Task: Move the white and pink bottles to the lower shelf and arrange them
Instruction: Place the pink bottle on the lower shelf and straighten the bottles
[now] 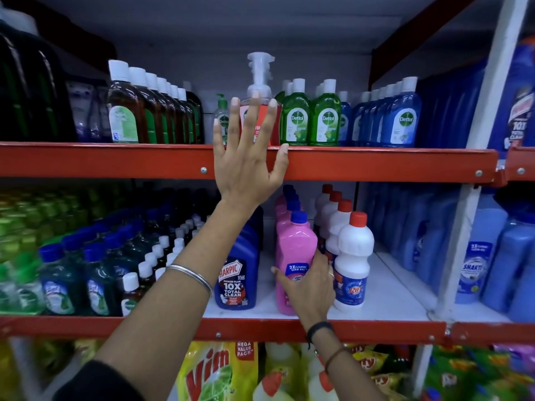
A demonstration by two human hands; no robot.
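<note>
A row of pink bottles with blue caps runs back on the middle shelf [385, 302]; the front pink bottle [295, 244] stands upright near the edge. My right hand [309, 287] wraps around its lower half. Beside it on the right stands a row of white bottles with red caps, the front white bottle [354, 256] upright and touching my fingers. My left hand [246, 157] is raised with fingers spread, its palm against the red rail of the upper shelf [115, 160], holding nothing.
A blue Harpic bottle [237, 279] stands left of the pink row. Dettol bottles and a pump dispenser [260, 82] fill the upper shelf. Yellow Vim pouches [214, 371] and white bottles lie on the lower shelf. Blue bottles [474, 256] crowd the right bay.
</note>
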